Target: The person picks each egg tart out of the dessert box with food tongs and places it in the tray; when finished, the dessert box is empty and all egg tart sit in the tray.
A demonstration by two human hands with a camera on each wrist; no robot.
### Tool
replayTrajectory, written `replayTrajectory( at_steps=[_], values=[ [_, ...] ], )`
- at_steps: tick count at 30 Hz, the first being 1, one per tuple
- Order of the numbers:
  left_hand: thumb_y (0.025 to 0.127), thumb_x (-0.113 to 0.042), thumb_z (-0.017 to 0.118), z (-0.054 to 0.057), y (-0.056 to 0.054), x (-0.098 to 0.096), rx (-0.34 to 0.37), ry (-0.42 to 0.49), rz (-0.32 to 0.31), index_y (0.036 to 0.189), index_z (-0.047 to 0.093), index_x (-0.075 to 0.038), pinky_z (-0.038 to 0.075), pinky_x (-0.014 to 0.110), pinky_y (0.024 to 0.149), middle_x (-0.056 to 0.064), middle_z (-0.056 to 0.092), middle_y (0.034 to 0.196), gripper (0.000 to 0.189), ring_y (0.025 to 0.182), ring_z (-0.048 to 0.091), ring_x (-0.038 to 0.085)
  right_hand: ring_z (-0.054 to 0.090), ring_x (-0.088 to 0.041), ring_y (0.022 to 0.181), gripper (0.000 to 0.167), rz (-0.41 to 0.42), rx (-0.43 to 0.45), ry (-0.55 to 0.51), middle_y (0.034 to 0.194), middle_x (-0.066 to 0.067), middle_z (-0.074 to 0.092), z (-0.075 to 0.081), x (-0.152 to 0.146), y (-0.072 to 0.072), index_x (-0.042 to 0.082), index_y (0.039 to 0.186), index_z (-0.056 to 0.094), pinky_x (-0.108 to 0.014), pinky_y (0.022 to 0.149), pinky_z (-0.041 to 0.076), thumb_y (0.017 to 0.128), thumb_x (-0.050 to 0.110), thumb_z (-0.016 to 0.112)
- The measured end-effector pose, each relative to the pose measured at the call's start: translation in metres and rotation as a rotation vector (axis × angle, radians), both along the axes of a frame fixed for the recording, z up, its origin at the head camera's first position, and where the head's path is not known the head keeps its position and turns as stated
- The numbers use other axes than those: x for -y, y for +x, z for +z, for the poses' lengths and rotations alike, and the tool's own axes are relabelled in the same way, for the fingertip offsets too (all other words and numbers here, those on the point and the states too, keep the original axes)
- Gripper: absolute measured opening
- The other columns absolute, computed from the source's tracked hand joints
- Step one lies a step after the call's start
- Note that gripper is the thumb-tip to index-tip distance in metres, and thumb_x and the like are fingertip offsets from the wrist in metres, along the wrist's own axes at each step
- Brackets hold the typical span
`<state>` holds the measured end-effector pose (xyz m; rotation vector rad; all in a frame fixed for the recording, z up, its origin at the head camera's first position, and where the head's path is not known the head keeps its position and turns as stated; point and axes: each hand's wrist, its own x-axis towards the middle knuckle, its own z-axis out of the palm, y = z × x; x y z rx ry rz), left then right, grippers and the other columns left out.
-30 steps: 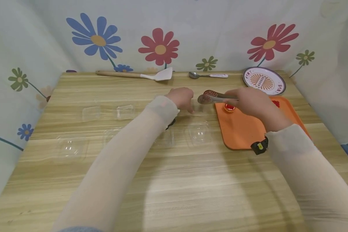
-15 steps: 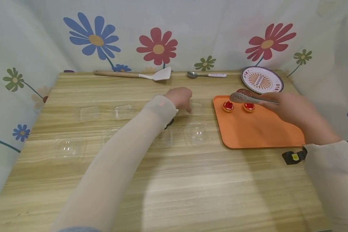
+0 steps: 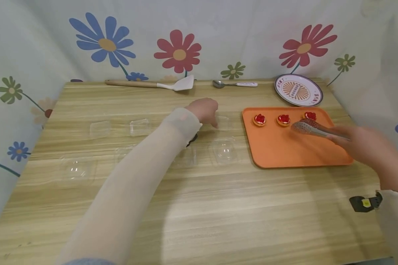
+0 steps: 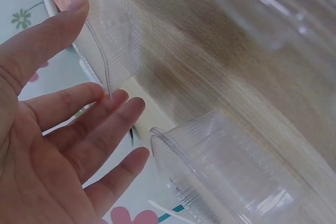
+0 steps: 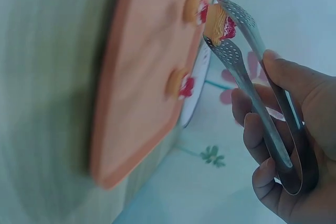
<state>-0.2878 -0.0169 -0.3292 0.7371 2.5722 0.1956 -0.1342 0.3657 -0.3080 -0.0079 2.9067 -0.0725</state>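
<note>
My left hand (image 3: 203,110) holds the edge of a clear plastic box (image 3: 223,123); in the left wrist view, thumb and index finger span its rim (image 4: 106,69). The other fingers hang free beside a second clear box (image 4: 226,177). My right hand (image 3: 368,143) grips metal tongs (image 3: 321,132) with perforated tips over the orange tray (image 3: 285,156). Three small red-topped tarts, a left one (image 3: 259,120), a middle one (image 3: 283,119) and a right one (image 3: 309,116), are along its far side. In the right wrist view one tart (image 5: 216,23) appears between the parted tips; contact cannot be told.
Several open clear boxes with domed lids stand on the wooden table (image 3: 212,206), among them one dome (image 3: 75,169) at left. A white spatula (image 3: 182,84), a spoon (image 3: 233,84) and a patterned plate (image 3: 298,90) lie along the back, before a flowered curtain (image 3: 219,25).
My right hand and the tongs have moved right across the tray, from beside the box to the right tart, uncovering the tarts. The left hand has kept its place at the box.
</note>
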Motion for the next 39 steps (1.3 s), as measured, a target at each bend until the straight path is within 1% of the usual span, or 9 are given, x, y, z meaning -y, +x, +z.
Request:
replayTrajectory(
  at_steps=[7, 10, 14, 16, 18, 22, 29, 34, 39],
  values=[
    [0.09, -0.033, 0.074, -0.002, -0.003, -0.001, 0.004, -0.005, -0.005, 0.137, 0.053, -0.003, 0.041, 0.041, 0.107, 0.012, 0.052, 0.143, 0.06, 0.128, 0.05, 0.026, 0.056, -0.047, 0.087, 0.065, -0.048, 0.005, -0.001, 0.12, -0.042, 0.053, -0.011, -0.015, 0.015, -0.011, 0.135, 0.049, -0.064, 0.076, 0.046, 0.103, 0.046, 0.047],
    [0.09, -0.033, 0.074, -0.002, -0.003, 0.0, 0.007, -0.004, 0.006, 0.138, 0.052, -0.003, 0.04, 0.041, 0.107, 0.011, 0.051, 0.143, 0.061, 0.129, 0.049, 0.026, 0.056, -0.05, 0.09, 0.064, -0.051, 0.005, 0.0, 0.121, -0.042, 0.052, -0.015, -0.018, 0.016, -0.01, 0.135, 0.048, -0.066, 0.077, 0.046, 0.104, 0.045, 0.047],
    [0.09, -0.033, 0.074, -0.002, -0.003, 0.001, 0.012, -0.007, 0.013, 0.138, 0.052, -0.003, 0.039, 0.041, 0.108, 0.012, 0.051, 0.144, 0.062, 0.13, 0.048, 0.027, 0.053, -0.057, 0.101, 0.064, -0.059, 0.017, 0.001, 0.127, -0.044, 0.048, -0.021, -0.019, 0.015, -0.01, 0.135, 0.049, -0.07, 0.084, 0.043, 0.103, 0.046, 0.047],
    [0.09, -0.033, 0.074, -0.002, -0.003, 0.0, 0.015, -0.007, 0.009, 0.139, 0.051, -0.002, 0.039, 0.041, 0.108, 0.012, 0.05, 0.144, 0.062, 0.13, 0.048, 0.027, 0.056, -0.054, 0.097, 0.065, -0.059, 0.024, 0.004, 0.126, -0.044, 0.049, -0.024, -0.02, 0.016, -0.01, 0.135, 0.049, -0.069, 0.081, 0.045, 0.103, 0.046, 0.048],
    [0.09, -0.033, 0.073, -0.002, -0.003, 0.0, 0.016, -0.006, 0.003, 0.14, 0.051, -0.002, 0.038, 0.041, 0.109, 0.012, 0.05, 0.145, 0.063, 0.132, 0.047, 0.028, 0.059, -0.048, 0.087, 0.065, -0.058, 0.031, 0.011, 0.123, -0.043, 0.051, -0.027, -0.021, 0.017, -0.01, 0.136, 0.048, -0.063, 0.076, 0.049, 0.103, 0.046, 0.048],
    [0.09, -0.032, 0.074, -0.002, -0.003, -0.001, 0.018, 0.003, 0.008, 0.141, 0.05, -0.002, 0.038, 0.041, 0.11, 0.012, 0.049, 0.147, 0.064, 0.133, 0.046, 0.028, 0.057, -0.036, 0.075, 0.064, -0.054, 0.024, 0.007, 0.116, -0.041, 0.056, -0.03, -0.022, 0.018, -0.011, 0.136, 0.048, -0.055, 0.067, 0.05, 0.103, 0.043, 0.05],
    [0.089, -0.032, 0.074, -0.001, -0.003, -0.001, 0.02, 0.004, 0.013, 0.141, 0.05, -0.003, 0.037, 0.041, 0.11, 0.011, 0.048, 0.147, 0.064, 0.134, 0.045, 0.028, 0.054, -0.034, 0.073, 0.06, -0.04, -0.01, 0.014, 0.114, -0.04, 0.057, -0.034, -0.022, 0.021, -0.01, 0.132, 0.052, -0.055, 0.068, 0.049, 0.102, 0.042, 0.052],
    [0.089, -0.032, 0.074, -0.001, -0.003, -0.001, 0.011, 0.001, 0.007, 0.14, 0.051, -0.002, 0.037, 0.041, 0.11, 0.012, 0.049, 0.147, 0.064, 0.133, 0.046, 0.028, 0.054, -0.035, 0.074, 0.061, -0.055, -0.022, -0.013, 0.112, -0.04, 0.057, -0.037, -0.021, 0.022, -0.011, 0.131, 0.052, -0.054, 0.066, 0.048, 0.102, 0.043, 0.052],
    [0.09, -0.032, 0.074, 0.0, -0.002, -0.001, 0.021, -0.005, 0.006, 0.139, 0.051, -0.002, 0.038, 0.041, 0.109, 0.013, 0.05, 0.145, 0.062, 0.131, 0.048, 0.028, 0.054, -0.036, 0.075, 0.066, -0.074, -0.019, -0.042, 0.11, -0.039, 0.057, -0.036, -0.019, 0.024, -0.012, 0.131, 0.051, -0.054, 0.066, 0.047, 0.102, 0.047, 0.049]
  ],
)
